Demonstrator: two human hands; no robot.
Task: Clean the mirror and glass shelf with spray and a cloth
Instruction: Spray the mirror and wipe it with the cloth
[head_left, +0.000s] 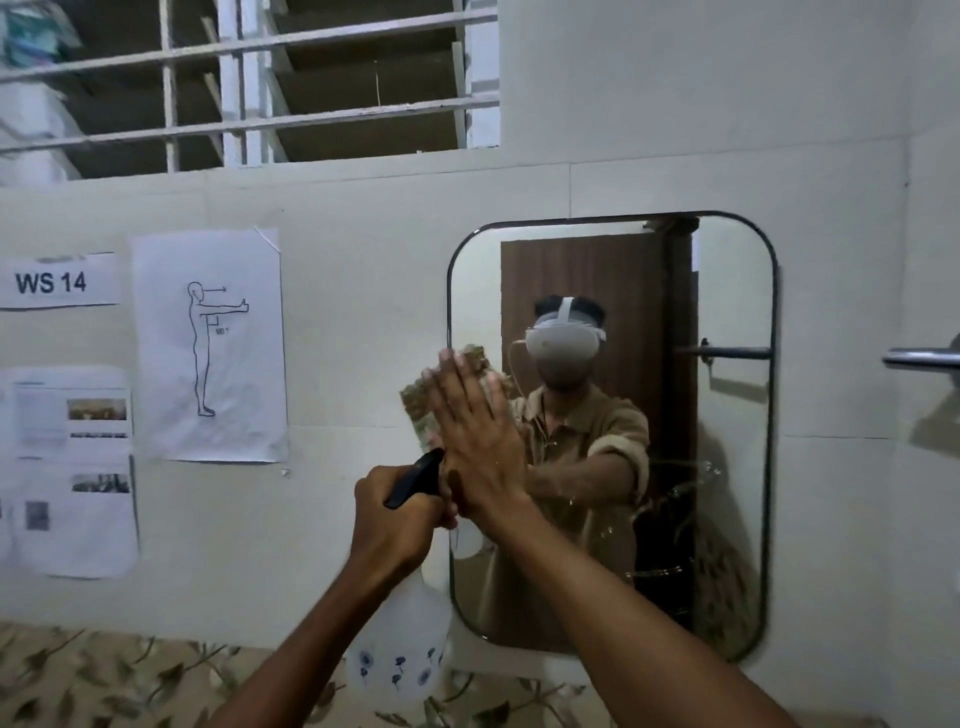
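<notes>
A: What's the room like?

B: Off-white wall, panelled, faint seams. Barred window upper left, white bars. Paper sheets taped on the left: a "WS 14" label, a body-outline diagram, printed pages below. Chrome bar at the right edge. Floral leaf-print surface along the bottom.

A: Mirror?

B: Mirror is a tall rounded rectangle with a thin black frame, flat on the wall right of centre. Droplets and streaks on the lower right glass. It reflects me in a headset and a brown door behind.

A: Hands?

B: My right hand is flat, fingers spread, pressing the cloth against the mirror's left edge, upper half. Cloth is greenish-tan, textured, crumpled. So that grip is splayed on the cloth, not clenched.

A: Left?

B: Left hand is clenched round the spray bottle neck: black trigger head, translucent white rounded body, small blue flower prints. It hangs just left of the mirror's lower corner, above the surface.
</notes>
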